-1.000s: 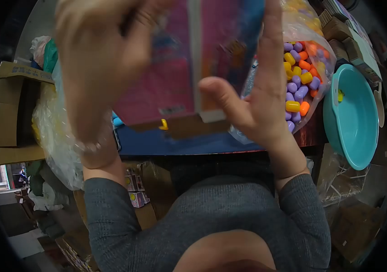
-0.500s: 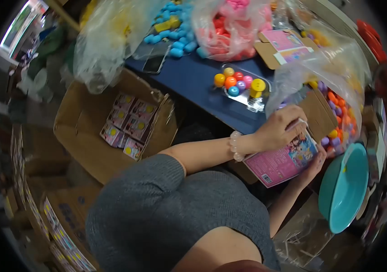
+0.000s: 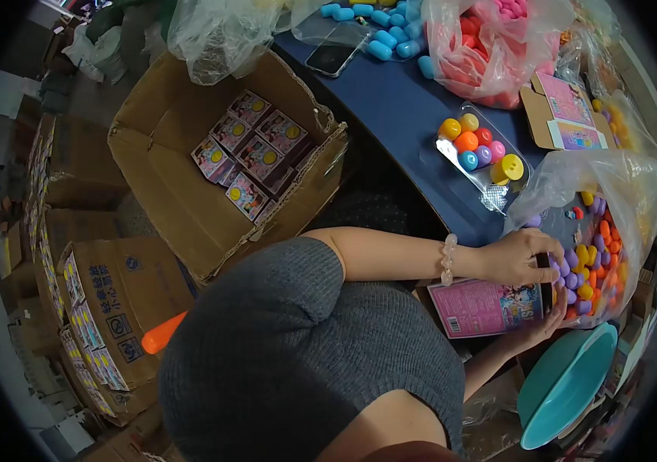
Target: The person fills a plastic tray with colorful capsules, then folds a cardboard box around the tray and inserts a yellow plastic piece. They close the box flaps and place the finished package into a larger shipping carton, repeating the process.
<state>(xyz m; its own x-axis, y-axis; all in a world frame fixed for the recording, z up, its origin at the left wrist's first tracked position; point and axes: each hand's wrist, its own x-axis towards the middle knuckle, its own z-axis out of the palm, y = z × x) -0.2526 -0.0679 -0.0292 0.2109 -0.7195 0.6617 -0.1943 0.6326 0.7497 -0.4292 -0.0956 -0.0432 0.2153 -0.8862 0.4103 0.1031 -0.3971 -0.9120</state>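
Note:
A pink printed cardboard box (image 3: 471, 308) lies tilted in front of my body, its end toward the bag on the right. My left hand (image 3: 521, 256), with a beaded bracelet (image 3: 449, 260) on the wrist, is bent over the upper edge of that end, fingers curled. My right hand (image 3: 540, 329) grips the lower edge from beneath, fingertips along the end. The inside of the box is mostly hidden by my fingers. Just beyond lies an open plastic bag (image 3: 636, 185) of orange, purple and yellow plastic pieces (image 3: 586, 269).
A clear tray (image 3: 490, 189) with coloured balls and a yellow piece sits on the blue table (image 3: 390, 131), near a phone (image 3: 336, 58) and flattened box (image 3: 532, 115). A large carton (image 3: 151, 185) holding small printed boxes (image 3: 271, 142) stands left, a teal basin (image 3: 567, 385) lower right.
The pink box has turned so its end faces right toward the bag. My left hand has moved down and right along with it. The brown flap no longer shows. My view has shifted.

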